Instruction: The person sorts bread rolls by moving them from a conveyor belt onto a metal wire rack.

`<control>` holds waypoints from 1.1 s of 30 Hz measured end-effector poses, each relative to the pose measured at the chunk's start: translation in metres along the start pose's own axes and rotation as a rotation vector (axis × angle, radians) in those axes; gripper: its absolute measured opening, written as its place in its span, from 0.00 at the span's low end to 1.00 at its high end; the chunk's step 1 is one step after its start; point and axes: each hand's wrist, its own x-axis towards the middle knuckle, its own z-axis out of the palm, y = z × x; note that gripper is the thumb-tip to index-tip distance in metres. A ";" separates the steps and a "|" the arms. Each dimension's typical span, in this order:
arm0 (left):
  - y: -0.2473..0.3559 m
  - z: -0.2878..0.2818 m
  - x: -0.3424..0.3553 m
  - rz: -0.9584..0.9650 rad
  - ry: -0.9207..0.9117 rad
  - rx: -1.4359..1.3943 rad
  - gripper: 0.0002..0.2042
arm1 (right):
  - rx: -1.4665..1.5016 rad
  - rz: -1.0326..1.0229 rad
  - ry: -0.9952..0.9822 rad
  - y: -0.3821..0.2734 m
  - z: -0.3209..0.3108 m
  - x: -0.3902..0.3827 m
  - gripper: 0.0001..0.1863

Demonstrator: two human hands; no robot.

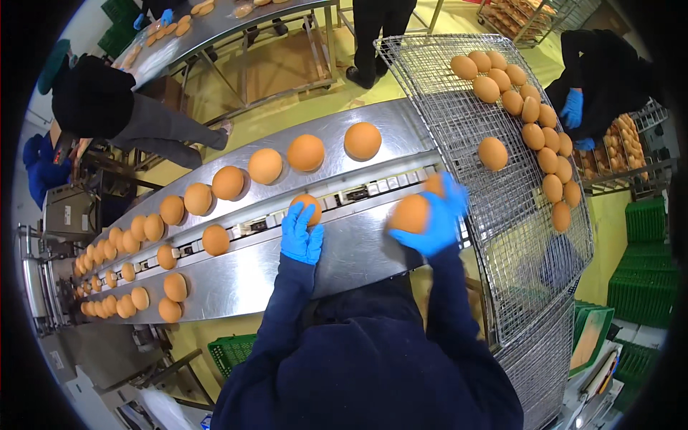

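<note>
Round golden-brown buns lie in rows along a steel conveyor table with a slatted chain running down its middle. My left hand, in a blue glove, has its fingers curled over a bun on the chain. Further right, my blue-gloved right hand is blurred by motion and grips a bun above the near steel side. Another bun shows behind its fingers; whether that one is held too is unclear. Beyond my hands, a row of buns sits on the far steel side.
A wire rack at the right bears a lone bun and a curved cluster of buns along its far side. A gloved co-worker stands beyond it. Other people work at a far table. Green crates are stacked at right.
</note>
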 end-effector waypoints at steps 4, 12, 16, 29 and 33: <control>0.012 0.003 0.009 0.056 -0.081 -0.090 0.23 | -0.173 0.046 -0.278 -0.023 0.083 0.023 0.46; 0.041 0.037 0.030 0.201 -0.144 -0.126 0.23 | 0.044 0.304 0.076 0.012 0.052 0.016 0.41; 0.064 0.057 0.042 0.248 -0.164 -0.196 0.23 | -0.370 0.403 0.020 0.049 0.067 0.028 0.28; 0.223 0.225 0.251 0.400 -0.162 0.166 0.41 | -0.377 0.418 0.148 0.180 -0.085 0.064 0.42; 0.258 0.283 0.337 0.256 -0.294 0.548 0.52 | -0.523 0.437 0.198 0.199 -0.138 -0.003 0.42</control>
